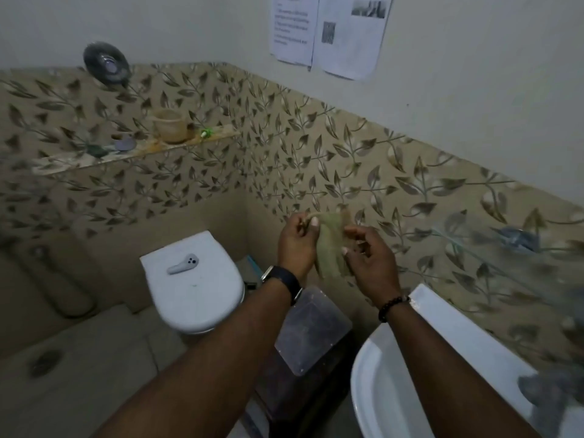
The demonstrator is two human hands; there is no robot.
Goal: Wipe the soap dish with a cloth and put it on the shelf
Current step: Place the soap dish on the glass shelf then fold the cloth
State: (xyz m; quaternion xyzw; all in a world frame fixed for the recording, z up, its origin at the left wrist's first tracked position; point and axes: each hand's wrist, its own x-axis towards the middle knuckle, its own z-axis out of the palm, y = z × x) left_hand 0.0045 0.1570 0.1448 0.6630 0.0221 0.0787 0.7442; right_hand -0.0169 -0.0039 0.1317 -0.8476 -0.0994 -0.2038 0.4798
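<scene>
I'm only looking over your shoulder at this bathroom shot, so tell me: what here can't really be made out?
- Papers on the wall: print blurred and too small, tops cut by the upper edge.
- Greenish thing between the left hand and right hand: cloth or dish, motion blur hides which.
- Small items on the shelf: too blurred to identify.
- Sink: cut off by the bottom edge.

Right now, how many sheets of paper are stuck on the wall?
2, side by side at the top of the white wall: left sheet, right sheet, which overlaps it slightly. Their tops are cut off by the frame; others may sit out of view.
</scene>
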